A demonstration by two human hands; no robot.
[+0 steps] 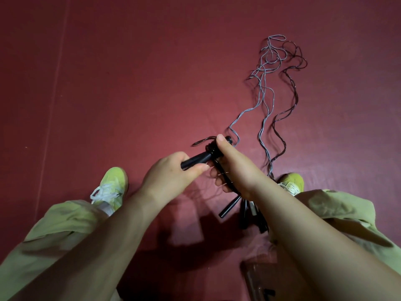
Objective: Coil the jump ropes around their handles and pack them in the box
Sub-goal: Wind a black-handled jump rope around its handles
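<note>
Jump-rope handles point(199, 157), black and held together, sit between the two hands above the dark red floor point(130, 83). The left hand point(173, 172) grips the near end of the handles, fingers and thumb curled around them. The right hand point(227, 168) closes over the far end, thumb laid along the top, where dark cord point(213, 148) is wound in tight turns around the handles; its lower fingers curl around a strand running down from the coil. A short loop of that cord sticks out to the left of the coil.

Loose ropes, grey point(263, 83) and dark point(293, 83), lie in wavy tangles on the floor beyond the hands, trailing back toward the right shoe point(291, 183). More black handles point(230, 206) lie on the floor under the right forearm, partly hidden.

A transparent box point(256, 281) lies at the bottom edge, mostly covered by the right arm; what it holds cannot be made out. The left shoe point(112, 187) rests flat at the left.
</note>
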